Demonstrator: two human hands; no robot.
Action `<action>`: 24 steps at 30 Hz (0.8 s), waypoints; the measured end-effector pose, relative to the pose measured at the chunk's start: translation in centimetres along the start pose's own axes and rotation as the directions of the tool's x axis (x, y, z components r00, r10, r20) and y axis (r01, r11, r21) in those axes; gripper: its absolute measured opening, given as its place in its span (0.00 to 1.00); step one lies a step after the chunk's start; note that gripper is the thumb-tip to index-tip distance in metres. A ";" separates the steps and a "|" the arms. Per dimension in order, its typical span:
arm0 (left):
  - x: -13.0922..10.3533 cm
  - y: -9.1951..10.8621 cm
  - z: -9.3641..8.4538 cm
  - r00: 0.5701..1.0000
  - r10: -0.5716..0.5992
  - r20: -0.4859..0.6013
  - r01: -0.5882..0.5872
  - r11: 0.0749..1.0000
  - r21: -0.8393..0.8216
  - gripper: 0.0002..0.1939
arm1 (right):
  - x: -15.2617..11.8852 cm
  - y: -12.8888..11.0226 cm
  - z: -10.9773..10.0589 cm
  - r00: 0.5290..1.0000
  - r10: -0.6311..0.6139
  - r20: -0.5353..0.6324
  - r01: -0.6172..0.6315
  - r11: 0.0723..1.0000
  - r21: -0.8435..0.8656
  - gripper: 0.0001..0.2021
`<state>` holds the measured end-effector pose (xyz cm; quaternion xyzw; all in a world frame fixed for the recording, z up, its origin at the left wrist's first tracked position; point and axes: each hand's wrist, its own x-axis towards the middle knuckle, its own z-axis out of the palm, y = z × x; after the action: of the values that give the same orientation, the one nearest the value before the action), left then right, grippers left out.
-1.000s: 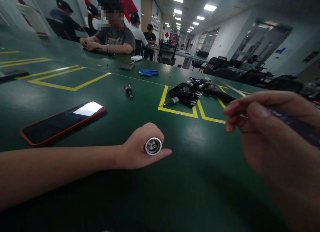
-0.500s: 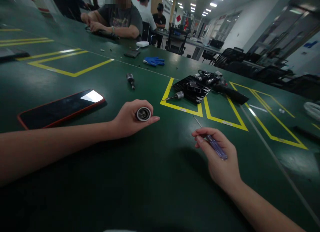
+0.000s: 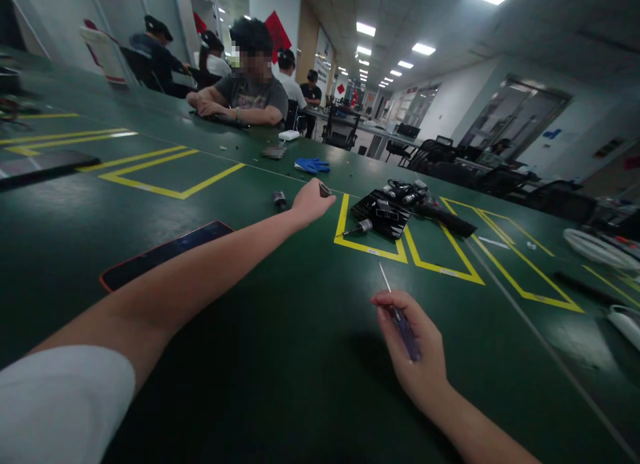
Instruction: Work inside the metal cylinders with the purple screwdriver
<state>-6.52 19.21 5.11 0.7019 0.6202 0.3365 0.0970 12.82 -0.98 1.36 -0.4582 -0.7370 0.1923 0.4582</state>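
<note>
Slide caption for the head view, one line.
Left hand extended, gripping a cylindrical part; right hand holding a purple-handled screwdriver.

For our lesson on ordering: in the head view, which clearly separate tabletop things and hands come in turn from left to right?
Flat dark device, orange-edged phone, small metal connector, left hand, right hand, white mouse-shaped object.

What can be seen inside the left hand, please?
The left hand holds a small part; only its dark end shows, and the rest is hidden within the grip.

On the green table (image 3: 280, 364) there lie a phone (image 3: 163, 254), a metal piece (image 3: 279, 200), a blue glove (image 3: 313, 165) and yellow tapes (image 3: 215, 181).
</note>
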 end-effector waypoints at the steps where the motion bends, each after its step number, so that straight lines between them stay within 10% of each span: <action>1: 1.1 -0.4 0.7 0.999 -0.017 0.032 0.016 0.999 0.034 0.16 | 0.1 0.2 0.1 0.998 -0.051 0.022 0.052 0.998 -0.019 0.10; 11: 6.6 -2.0 6.1 0.973 -0.104 0.204 0.013 0.915 0.404 0.16 | 0.7 1.9 -0.3 0.948 -0.246 0.201 0.248 0.969 0.015 0.18; 24: 1.7 2.3 6.7 0.964 0.260 0.060 -0.263 0.891 0.369 0.23 | 0.3 1.8 -1.0 0.943 -0.294 0.158 0.307 0.949 -0.066 0.13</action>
<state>-0.71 22.24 1.92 0.7860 0.5722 0.2193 -0.0817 14.48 0.02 0.76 -0.3451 -0.8376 0.1200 0.4061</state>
